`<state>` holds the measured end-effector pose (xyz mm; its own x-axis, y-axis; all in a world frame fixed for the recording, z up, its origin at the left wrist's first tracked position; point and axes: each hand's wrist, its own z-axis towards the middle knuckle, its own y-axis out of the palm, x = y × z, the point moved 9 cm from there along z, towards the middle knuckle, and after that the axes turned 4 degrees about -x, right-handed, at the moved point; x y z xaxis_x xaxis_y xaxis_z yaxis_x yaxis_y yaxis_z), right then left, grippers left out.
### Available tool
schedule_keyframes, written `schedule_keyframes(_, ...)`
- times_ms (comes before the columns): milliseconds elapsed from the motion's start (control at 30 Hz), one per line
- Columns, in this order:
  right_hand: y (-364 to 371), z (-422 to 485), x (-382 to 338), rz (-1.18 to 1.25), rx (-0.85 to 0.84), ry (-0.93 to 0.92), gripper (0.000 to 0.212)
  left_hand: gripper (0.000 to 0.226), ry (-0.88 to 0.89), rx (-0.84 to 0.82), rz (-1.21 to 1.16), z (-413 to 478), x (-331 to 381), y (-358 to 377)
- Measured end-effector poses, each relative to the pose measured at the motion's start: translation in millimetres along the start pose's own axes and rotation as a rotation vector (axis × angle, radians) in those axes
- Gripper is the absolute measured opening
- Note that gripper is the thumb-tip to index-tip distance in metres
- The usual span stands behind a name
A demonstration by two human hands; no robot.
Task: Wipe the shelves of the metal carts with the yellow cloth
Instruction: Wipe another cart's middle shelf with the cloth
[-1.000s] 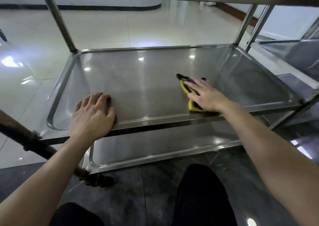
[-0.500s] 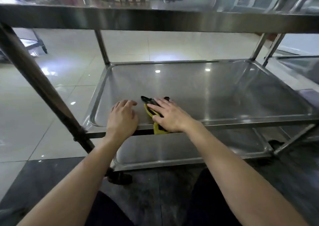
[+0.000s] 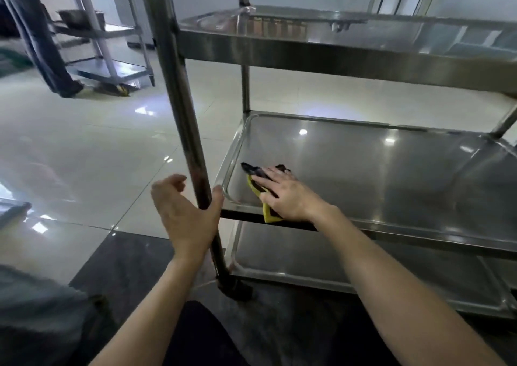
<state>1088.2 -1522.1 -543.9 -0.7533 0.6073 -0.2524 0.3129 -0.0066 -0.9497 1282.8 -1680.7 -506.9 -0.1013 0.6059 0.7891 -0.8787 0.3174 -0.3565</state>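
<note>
The right hand (image 3: 291, 198), fingers flat, presses the yellow cloth (image 3: 269, 214) into a corner of the middle shelf (image 3: 391, 175); the left hand (image 3: 187, 214) loosely cups the post (image 3: 181, 100), unclosed; other shelves likely remain

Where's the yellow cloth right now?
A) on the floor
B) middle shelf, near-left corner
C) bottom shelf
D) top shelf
B: the right hand presses the yellow cloth flat on the middle shelf, at its near-left corner; one edge of the cloth hangs over the front rim.
</note>
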Motion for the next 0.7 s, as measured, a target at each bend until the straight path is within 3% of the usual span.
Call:
schedule_keyframes(33, -1, -9, 14, 0.009, 0.011, 0.011, 0.059, 0.068, -0.050, -0.010, -0.077, 18, 0, 2)
schedule_keyframes(100, -9, -22, 62, 0.027, 0.070, 0.130, 0.058, 0.059, -0.099, -0.121, -0.235, 51, 9, 14)
schedule_keyframes(167, -21, -30, 129, 0.000, 0.145, 0.336, 0.060, 0.041, -0.112, -0.234, -0.315, 70, 15, 31)
schedule_keyframes(200, -27, -31, 162, -0.019, 0.175, 0.452, 0.062, 0.044, -0.119, -0.250, -0.337, 73, 15, 37)
schedule_keyframes(300, -39, -16, 227, 0.024, 0.217, 0.768, 0.074, 0.058, -0.154, -0.222, -0.407, 69, 3, 49)
schedule_keyframes(367, -49, 22, 224, 0.004, 0.235, 0.857, 0.075, 0.056, -0.140, -0.163, -0.430, 69, -3, 51)
schedule_keyframes(433, -58, 78, 179, -0.058, 0.245, 0.785, 0.073, 0.053, -0.102, -0.134, -0.427, 71, -3, 52)
schedule_keyframes(567, -47, 158, 42, -0.078, 0.250, 0.469, 0.070, 0.052, -0.077, -0.087, -0.419, 75, -7, 49)
schedule_keyframes(700, -8, 115, -38, 0.013, 0.179, 0.257, 0.068, 0.055, -0.079, -0.066, -0.418, 75, -9, 49)
